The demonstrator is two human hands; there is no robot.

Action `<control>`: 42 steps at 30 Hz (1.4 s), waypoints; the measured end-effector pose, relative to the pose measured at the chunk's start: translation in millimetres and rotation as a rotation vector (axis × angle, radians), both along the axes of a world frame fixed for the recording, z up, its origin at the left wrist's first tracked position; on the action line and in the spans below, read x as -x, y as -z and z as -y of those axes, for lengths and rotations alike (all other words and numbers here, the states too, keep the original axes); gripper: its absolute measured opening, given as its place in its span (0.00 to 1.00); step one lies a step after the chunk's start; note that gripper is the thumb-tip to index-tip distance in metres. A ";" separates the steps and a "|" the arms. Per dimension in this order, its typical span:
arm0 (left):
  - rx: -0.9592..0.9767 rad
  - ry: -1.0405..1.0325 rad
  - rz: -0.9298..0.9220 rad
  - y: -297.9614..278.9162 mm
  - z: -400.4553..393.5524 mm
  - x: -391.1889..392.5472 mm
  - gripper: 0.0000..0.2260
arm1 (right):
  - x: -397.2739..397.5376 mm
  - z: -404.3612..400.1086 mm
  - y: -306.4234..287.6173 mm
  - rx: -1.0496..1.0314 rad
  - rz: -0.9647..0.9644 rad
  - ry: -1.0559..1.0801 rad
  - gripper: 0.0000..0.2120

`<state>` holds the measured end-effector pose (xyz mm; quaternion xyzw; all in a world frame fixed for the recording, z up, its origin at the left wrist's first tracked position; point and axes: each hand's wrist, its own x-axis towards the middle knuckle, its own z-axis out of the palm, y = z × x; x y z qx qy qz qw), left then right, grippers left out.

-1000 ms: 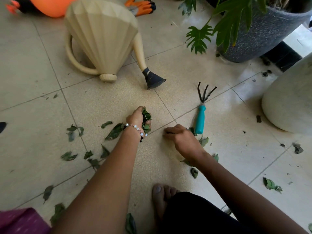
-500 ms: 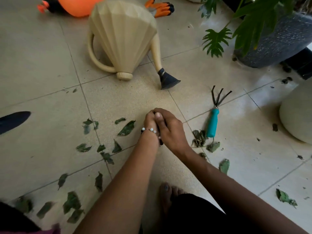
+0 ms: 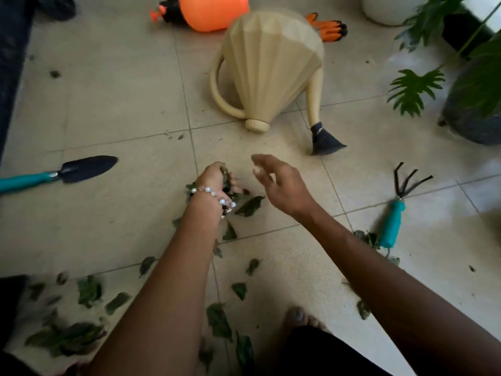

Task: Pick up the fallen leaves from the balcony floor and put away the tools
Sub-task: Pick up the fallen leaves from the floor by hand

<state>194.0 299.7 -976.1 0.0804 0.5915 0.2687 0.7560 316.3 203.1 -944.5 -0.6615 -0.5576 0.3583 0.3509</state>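
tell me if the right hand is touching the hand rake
Apart. The head view shows the right hand raised with fingers spread, and bare tile lies between it and the hand rake off to its right.

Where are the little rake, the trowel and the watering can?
hand rake (image 3: 391,225), head view, on its teal handle.
trowel (image 3: 86,166), head view, on its dark blade.
watering can (image 3: 271,71), head view, on its ribbed beige body.

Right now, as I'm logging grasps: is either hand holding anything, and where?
The left hand grips a bunch of crumpled green leaves, fingers curled around it. The right hand is open, holding nothing.
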 end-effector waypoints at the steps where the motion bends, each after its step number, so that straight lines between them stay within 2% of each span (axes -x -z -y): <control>1: 0.004 -0.050 0.014 -2.4 -2.1 11.7 0.15 | -1.1 -2.8 11.2 0.028 0.165 -0.090 0.20; 3: 0.004 -0.084 0.029 -1.9 -5.9 39.0 0.14 | 2.9 -2.4 40.6 0.077 0.473 -0.340 0.26; 6: 0.010 -0.133 0.072 1.5 -6.4 68.1 0.11 | 20.6 9.8 68.2 0.045 0.663 -0.498 0.24; 11: 0.015 -0.231 -0.018 4.8 -5.7 101.0 0.14 | 26.7 4.8 66.1 -0.153 0.635 -0.363 0.12; 15: 0.025 -0.301 -0.010 5.4 -7.1 123.3 0.15 | 35.5 -30.2 43.9 -0.013 0.241 -0.208 0.10; 17: 0.029 -0.316 0.008 7.5 -9.5 131.7 0.15 | 50.6 -49.8 35.2 -0.013 0.098 -0.138 0.11; 19: 0.031 -0.319 0.011 10.0 -11.9 138.9 0.15 | 68.3 -67.4 35.9 -0.025 0.162 -0.187 0.18; 21: 0.044 -0.328 0.014 13.0 -14.2 146.6 0.15 | 82.2 -80.6 48.8 0.013 0.403 -0.379 0.24; 23: 0.046 -0.340 0.018 14.5 -15.1 153.0 0.15 | 89.5 -85.8 64.3 0.078 0.617 -0.548 0.25; 24: 0.045 -0.344 0.015 15.8 -15.8 156.0 0.15 | 93.1 -84.1 69.7 0.056 0.641 -0.590 0.24; 27: 0.046 -0.361 0.000 20.8 -15.2 162.5 0.14 | 101.4 -66.3 77.2 -0.075 0.553 -0.620 0.22; 30: 0.052 -0.362 -0.003 24.4 -14.0 164.5 0.13 | 108.7 -43.5 80.4 -0.049 0.572 -0.681 0.26; 32: 0.062 -0.355 0.000 24.3 -13.8 162.7 0.13 | 114.6 -31.5 80.8 -0.107 0.610 -0.738 0.22; 35: 0.054 -0.333 0.011 21.2 -13.9 156.3 0.14 | 109.1 -26.1 81.7 -0.257 0.547 -0.744 0.13; 42: 0.027 -0.238 0.025 13.6 -11.1 133.8 0.15 | 57.6 -21.2 62.0 -0.151 0.452 -0.643 0.13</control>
